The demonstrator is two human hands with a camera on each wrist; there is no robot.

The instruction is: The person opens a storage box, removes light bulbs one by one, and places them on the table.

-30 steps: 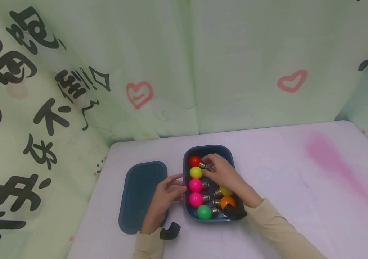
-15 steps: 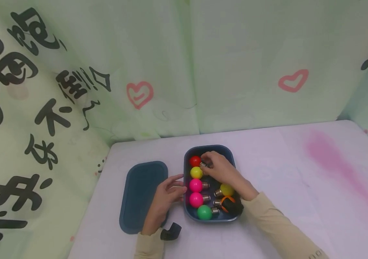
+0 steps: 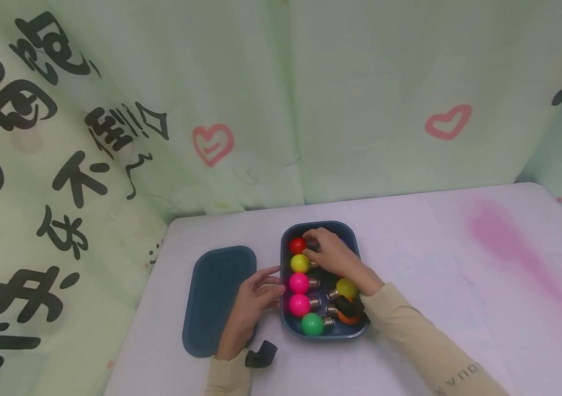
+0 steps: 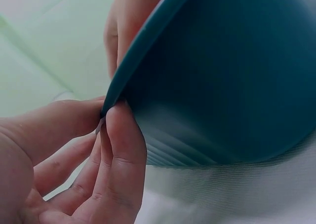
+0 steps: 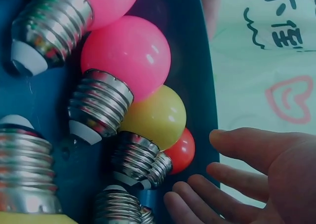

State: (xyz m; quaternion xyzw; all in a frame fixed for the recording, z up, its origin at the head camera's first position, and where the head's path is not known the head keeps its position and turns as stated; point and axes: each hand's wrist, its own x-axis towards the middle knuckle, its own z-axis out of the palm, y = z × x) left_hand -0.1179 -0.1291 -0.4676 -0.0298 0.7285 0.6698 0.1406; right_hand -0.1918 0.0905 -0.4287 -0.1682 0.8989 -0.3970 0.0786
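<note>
My left hand (image 3: 255, 300) pinches the left wall of a dark blue tray (image 3: 321, 337) between thumb and fingers, as the left wrist view shows. My right hand (image 3: 332, 253) reaches over the tray's far end, fingertips close to the red light bulb (image 3: 297, 246). In the right wrist view its fingers are spread, with nothing between them. A yellow bulb (image 3: 299, 263), two pink bulbs (image 3: 299, 304) and a green bulb (image 3: 312, 324) form the left column, metal bases pointing right. Opposite lie another yellow bulb (image 3: 346, 288) and an orange bulb (image 3: 347, 318), partly covered by the right wrist's black mount.
A flat dark blue lid (image 3: 219, 297) lies left of the tray, partly under the left forearm. A black camera mount (image 3: 261, 355) sticks out from the left wrist. Behind the pale table (image 3: 439, 264) hangs a light green curtain (image 3: 360, 110) with hearts and lettering.
My right hand has shifted slightly toward the tray's far left, from beside the yellow bulb to the red one, uncovering the yellow bulb's base. The left hand keeps its place.
</note>
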